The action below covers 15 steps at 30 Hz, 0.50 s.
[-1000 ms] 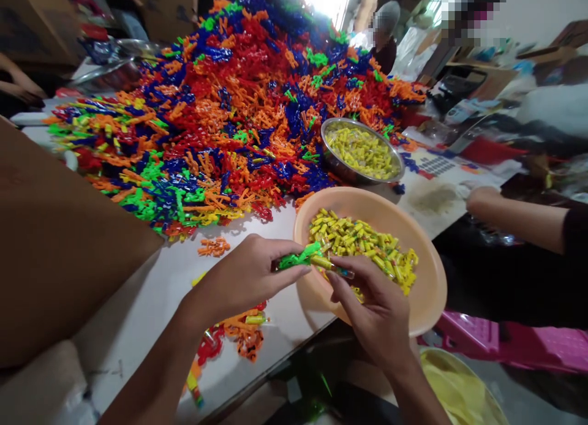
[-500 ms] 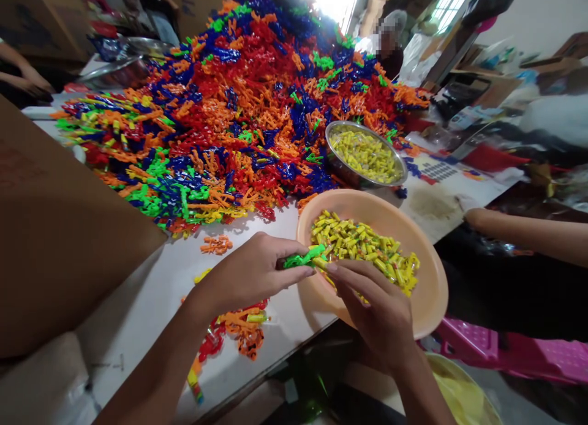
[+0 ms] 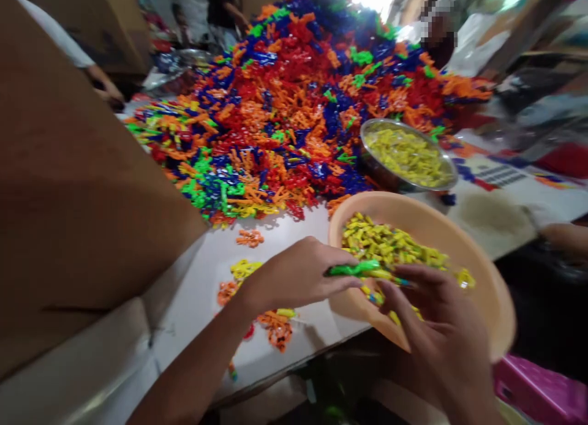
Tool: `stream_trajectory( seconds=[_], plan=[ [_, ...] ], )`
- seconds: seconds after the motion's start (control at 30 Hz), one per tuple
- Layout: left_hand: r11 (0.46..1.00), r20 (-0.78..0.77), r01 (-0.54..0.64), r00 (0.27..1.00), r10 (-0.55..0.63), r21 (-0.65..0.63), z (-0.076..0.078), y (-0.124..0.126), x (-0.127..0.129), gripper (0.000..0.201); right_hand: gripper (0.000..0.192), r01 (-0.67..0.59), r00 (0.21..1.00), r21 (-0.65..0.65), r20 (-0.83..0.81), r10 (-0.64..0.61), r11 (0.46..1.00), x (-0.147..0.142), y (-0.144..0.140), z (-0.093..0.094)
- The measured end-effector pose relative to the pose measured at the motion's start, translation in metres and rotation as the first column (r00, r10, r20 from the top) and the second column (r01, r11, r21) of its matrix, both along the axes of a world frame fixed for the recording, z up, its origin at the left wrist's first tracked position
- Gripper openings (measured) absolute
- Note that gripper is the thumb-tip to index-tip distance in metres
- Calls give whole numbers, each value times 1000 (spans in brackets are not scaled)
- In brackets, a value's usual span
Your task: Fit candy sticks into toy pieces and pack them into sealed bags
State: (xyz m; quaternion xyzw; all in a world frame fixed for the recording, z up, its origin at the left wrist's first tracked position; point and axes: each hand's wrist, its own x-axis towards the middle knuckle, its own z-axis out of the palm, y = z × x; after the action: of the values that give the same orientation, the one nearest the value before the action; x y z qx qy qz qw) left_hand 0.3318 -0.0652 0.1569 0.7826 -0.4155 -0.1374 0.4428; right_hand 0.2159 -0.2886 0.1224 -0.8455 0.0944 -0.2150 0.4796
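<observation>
Just below and right of the middle of the frame, your left hand [image 3: 303, 275] comes in from the lower left and holds a bright green piece [image 3: 358, 268], pinched between thumb and fingers. A slim yellow tube [image 3: 382, 275] lies against the right end of that piece, pointing right, with a blue tip. Your right hand [image 3: 445, 327], reaching up from the lower right, has its thumb and fingers parted around the tube's tip; you cannot tell from the blur whether they grip it.

Both hands are over a large peach basin [image 3: 493, 296], at centre right, partly filled with yellow pieces [image 3: 390, 247]. Just above it in the frame sits 1 metal bowl [image 3: 390, 177], filled with more yellow pieces. A tall heap [image 3: 285, 119] of red, orange, blue and green plastic pieces spreads over the upper middle.

The pale surface [image 3: 197, 290] shows at lower centre left, where an orange piece [image 3: 250, 238] and a small scatter [image 3: 278, 332] of orange, yellow and red pieces lie near your left forearm. A brown cardboard box [image 3: 82, 198] takes up the left side. A co-worker's hand [image 3: 110, 94] appears at upper left, and pink plastic [image 3: 542, 388] at lower right.
</observation>
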Motion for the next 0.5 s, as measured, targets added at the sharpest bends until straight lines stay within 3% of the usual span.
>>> stream_trajectory(
  seconds=[0.07,0.17,0.23,0.33,0.4,0.5],
  plan=[
    [999,-10,42,999,-42,-21,-6,-3,1,24,51,16,997,52,-75,-12,998,1,-8,-1],
    [994,-40,97,994,-99,-49,-13,-5,4,25,55,-65,985,109,-150,81,992,10,-21,1],
    [993,-56,114,992,-116,-44,-12,-3,7,24,55,-107,974,147,-181,133,983,14,-27,5],
    [994,-133,105,985,-107,-20,-5,13,19,21,51,-78,975,164,-194,110,983,14,-26,8],
    [998,-215,60,975,-58,5,-1,33,32,26,47,-65,975,177,-200,101,982,11,-17,6],
    [983,-223,-120,963,149,136,-5,66,54,42,43,-157,954,255,-211,213,954,9,16,-10]
  ],
)
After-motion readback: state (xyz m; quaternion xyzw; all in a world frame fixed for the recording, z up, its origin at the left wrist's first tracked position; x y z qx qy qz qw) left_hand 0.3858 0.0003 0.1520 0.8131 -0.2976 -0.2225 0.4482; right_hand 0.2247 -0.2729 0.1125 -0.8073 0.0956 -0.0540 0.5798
